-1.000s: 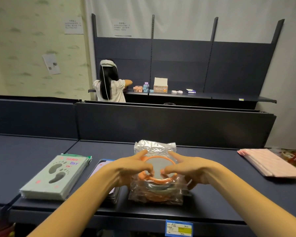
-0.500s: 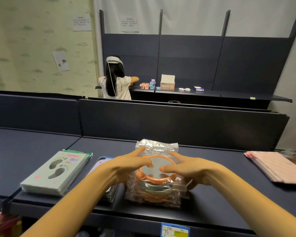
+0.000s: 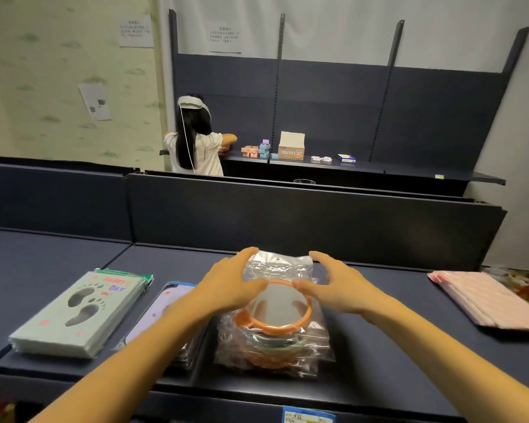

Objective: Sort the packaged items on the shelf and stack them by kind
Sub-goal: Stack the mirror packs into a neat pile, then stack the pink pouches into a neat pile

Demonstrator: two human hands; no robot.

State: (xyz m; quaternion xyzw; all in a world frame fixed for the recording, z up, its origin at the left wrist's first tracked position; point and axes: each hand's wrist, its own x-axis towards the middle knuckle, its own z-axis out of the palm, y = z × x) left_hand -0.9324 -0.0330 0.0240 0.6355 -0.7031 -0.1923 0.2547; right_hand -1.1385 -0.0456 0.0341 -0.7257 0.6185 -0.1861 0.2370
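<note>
Head view: left hand (image 3: 226, 288) and right hand (image 3: 336, 288), fingers spread, flank the bagged orange ring (image 3: 275, 315) atop its stack; thumbs touch it.

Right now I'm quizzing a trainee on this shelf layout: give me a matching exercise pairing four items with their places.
Things:
1. footprint pack
2. pink packets
3. orange ring bag
4. lilac pack

Places:
A. between both hands
B. far left
C. far right
D. under the left forearm

Pairs: 1-B, 2-C, 3-A, 4-D
</note>
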